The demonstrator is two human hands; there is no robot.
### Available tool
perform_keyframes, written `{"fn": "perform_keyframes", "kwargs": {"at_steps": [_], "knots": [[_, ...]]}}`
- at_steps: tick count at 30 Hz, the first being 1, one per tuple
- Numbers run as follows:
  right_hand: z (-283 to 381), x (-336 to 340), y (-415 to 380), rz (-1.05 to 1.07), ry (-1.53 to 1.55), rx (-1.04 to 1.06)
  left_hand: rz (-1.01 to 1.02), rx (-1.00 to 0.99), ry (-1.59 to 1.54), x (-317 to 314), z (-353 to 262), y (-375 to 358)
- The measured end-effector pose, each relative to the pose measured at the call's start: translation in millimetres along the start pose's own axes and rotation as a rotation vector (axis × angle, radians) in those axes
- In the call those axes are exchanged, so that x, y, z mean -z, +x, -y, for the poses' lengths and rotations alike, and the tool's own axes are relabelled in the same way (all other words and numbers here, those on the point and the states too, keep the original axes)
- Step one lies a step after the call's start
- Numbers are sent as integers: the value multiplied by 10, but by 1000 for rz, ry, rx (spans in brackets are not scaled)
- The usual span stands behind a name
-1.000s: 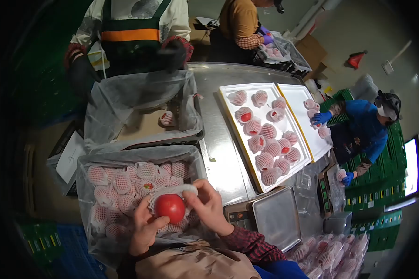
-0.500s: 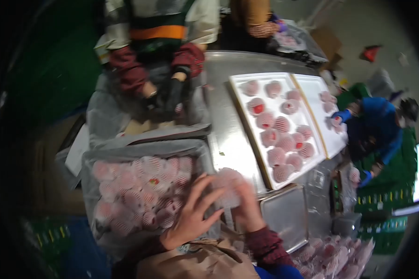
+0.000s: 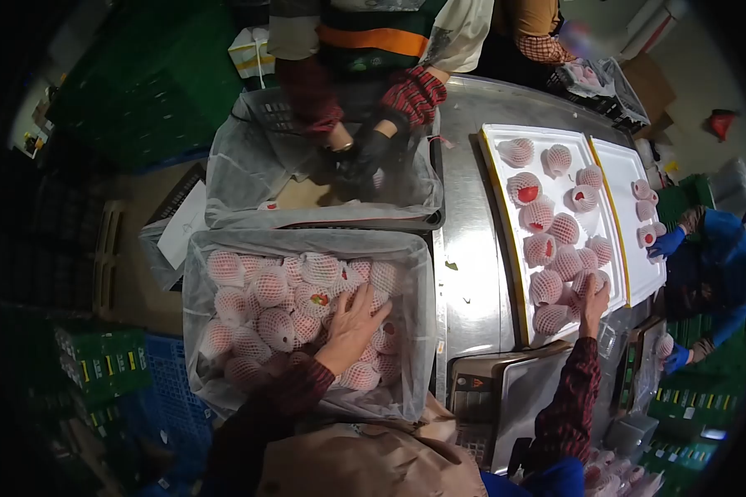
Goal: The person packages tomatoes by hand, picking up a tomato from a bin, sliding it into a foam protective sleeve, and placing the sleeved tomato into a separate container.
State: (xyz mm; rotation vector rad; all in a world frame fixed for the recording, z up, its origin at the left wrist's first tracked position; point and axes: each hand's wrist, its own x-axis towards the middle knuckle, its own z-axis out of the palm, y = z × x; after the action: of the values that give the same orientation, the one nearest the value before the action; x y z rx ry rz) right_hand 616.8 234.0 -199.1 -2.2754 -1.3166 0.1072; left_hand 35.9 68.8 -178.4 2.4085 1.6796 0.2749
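My left hand (image 3: 355, 329) rests fingers spread on reddish fruits in white foam nets (image 3: 275, 328), which are heaped in a crate with a pale liner (image 3: 419, 348). It does not appear to have closed on any one of them. Over at the white foam tray (image 3: 584, 236), my right hand (image 3: 593, 305) has its fingers around a net-wrapped fruit (image 3: 587, 280) near the front right corner. Several more netted fruits (image 3: 564, 229) lie in that tray, some showing a red patch.
Across from me, a person's gloved hands (image 3: 369, 157) work in a second lined crate (image 3: 224, 186). A metal table (image 3: 472, 273) carries the trays. Another white tray (image 3: 626, 190) adjoins mine, with a blue-gloved hand (image 3: 668, 243) at it. A metal-topped scale (image 3: 530, 398) stands nearest me.
Both hands were together around one netted fruit beside the crate. They have parted: the left moved onto the heap, the right reached to the tray with a fruit. The view has shifted too.
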Motion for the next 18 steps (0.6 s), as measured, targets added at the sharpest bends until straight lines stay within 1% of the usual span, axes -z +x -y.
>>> {"fn": "perform_keyframes", "kwargs": {"at_steps": [1, 2, 3, 4, 5, 7, 8, 9, 10, 11, 12, 13, 14, 15, 16, 17, 18], "knots": [[66, 71, -79, -56, -59, 80, -7, -6, -5, -52, 25, 28], [120, 131, -216, -116, -142, 116, 28, -25, -38, -98, 65, 50], [386, 237, -430, -122, -145, 118, 64, -42, -70, -112, 104, 57], [763, 353, -696, -129, 55, 262, 21, -53, -134, -11, 134, 40], [1119, 430, -988, -135, 256, 405, 19, -56, -134, 111, 115, 38], [1691, 472, -1617, 112, 541, 380, 46, 266, -720, 388, 72, 25], [1952, 422, -1954, 235, 624, 426, 48, 262, -717, 526, 47, 10], [2227, 464, -2272, 381, 628, 537, 24, 309, -1029, 663, 20, -11], [2647, 591, -2596, 598, 726, 481, -6, 355, -1341, 762, 11, -39], [2904, 599, -2799, 738, 779, 559, -14, 355, -1335, 807, 7, -92], [3170, 645, -2961, 763, 802, 619, -55, 308, -1338, 832, -8, -166], [3297, 593, -3092, 706, 788, 690, -99, 264, -1341, 871, -33, -230], [3355, 529, -3202, 658, 789, 685, -159, 243, -1240, 995, -107, -265], [3373, 469, -3281, 610, 789, 682, -174, 245, -1240, 1058, -170, -304], [3373, 437, -3323, 616, 788, 698, -185, 331, -1356, 1098, -232, -350], [3370, 411, -3358, 595, 810, 637, -196, 418, -1473, 1153, -272, -397], [3401, 413, -3387, 576, 832, 574, -183, 457, -1523, 1240, -295, -447]]}}
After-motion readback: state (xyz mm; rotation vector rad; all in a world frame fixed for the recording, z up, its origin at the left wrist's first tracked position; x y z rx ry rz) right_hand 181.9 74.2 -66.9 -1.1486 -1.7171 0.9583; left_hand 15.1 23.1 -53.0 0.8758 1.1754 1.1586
